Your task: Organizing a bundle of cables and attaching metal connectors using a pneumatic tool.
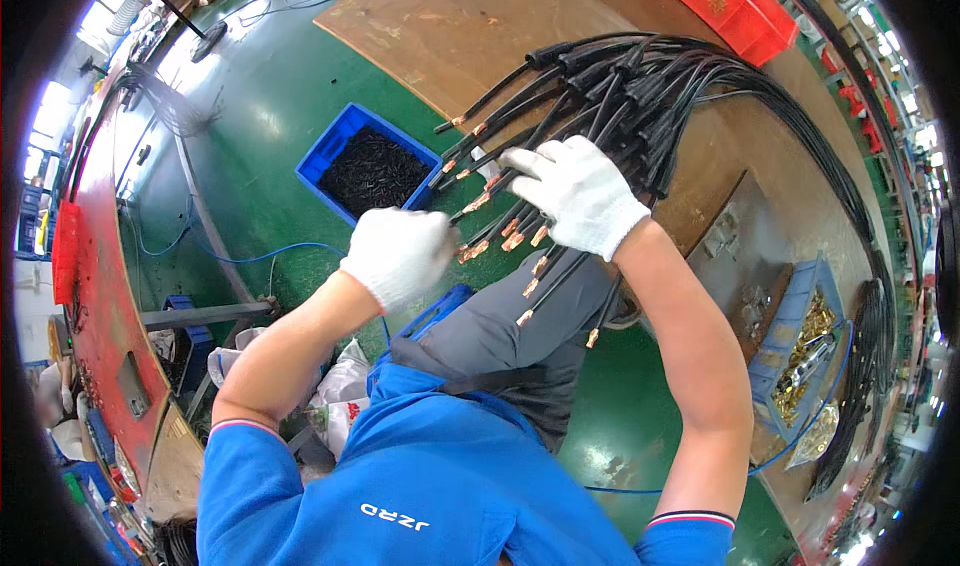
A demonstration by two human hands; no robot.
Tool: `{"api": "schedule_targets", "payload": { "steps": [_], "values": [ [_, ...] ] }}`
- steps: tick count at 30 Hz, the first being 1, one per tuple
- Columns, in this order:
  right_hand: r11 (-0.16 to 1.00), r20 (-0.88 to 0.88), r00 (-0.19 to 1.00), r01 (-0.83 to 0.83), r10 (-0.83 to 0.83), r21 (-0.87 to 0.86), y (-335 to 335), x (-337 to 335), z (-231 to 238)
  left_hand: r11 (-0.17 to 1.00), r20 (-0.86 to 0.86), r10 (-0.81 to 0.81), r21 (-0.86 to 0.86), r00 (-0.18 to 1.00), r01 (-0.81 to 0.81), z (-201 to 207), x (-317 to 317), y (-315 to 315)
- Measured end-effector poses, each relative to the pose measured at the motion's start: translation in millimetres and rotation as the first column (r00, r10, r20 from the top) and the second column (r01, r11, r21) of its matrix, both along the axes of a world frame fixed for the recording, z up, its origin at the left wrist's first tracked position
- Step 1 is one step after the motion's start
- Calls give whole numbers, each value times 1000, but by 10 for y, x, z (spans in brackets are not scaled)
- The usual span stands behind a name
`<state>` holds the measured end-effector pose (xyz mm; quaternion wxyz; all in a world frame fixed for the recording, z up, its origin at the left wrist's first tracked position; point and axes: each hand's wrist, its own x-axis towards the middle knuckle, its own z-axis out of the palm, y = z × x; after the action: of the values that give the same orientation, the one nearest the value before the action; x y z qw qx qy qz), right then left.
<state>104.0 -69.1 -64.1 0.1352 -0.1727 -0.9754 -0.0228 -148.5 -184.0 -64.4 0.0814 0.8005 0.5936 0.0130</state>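
Observation:
A thick bundle of black cables lies over the brown work surface, its stripped copper ends fanning out toward me and to the left. My right hand, in a white knitted glove, is closed over a black cable among these ends, thumb and fingers pointing left. Just left of it, my left hand, gloved the same way, is curled into a fist beside a bare copper strand end. Its fingertips are slightly blurred, and whatever they pinch is hidden. Several cable ends hang down over my grey trouser leg.
A blue bin of short black pieces stands beyond my left hand. At the right, a blue-grey tray holds brass-coloured parts and a metal tool. A red bin sits at the far edge. A blue hose crosses the green floor.

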Motion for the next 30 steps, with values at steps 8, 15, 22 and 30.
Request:
{"api": "schedule_targets", "payload": {
  "steps": [8, 15, 22, 30],
  "values": [
    [999, -27, 1000, -7, 8, 33, -22, -6, 6, 639, 639, 768, -769, -41, -23, -526, -546, -262],
    [999, -20, 1000, 10, -9, 45, -48, -33, 20, 675, 685, 722, -728, 101, 116, -524, -187, 45],
    [999, -4, 1000, 16, -16, 33, -43, -27, 31, 730, 727, 654, -679, 209, 78, -587, -218, -16],
    [1000, -37, 999, 29, -29, -7, -53, -50, 23, 536, 547, 685, -826, -482, -176, -1316, -1278, 306]
  ]
}}
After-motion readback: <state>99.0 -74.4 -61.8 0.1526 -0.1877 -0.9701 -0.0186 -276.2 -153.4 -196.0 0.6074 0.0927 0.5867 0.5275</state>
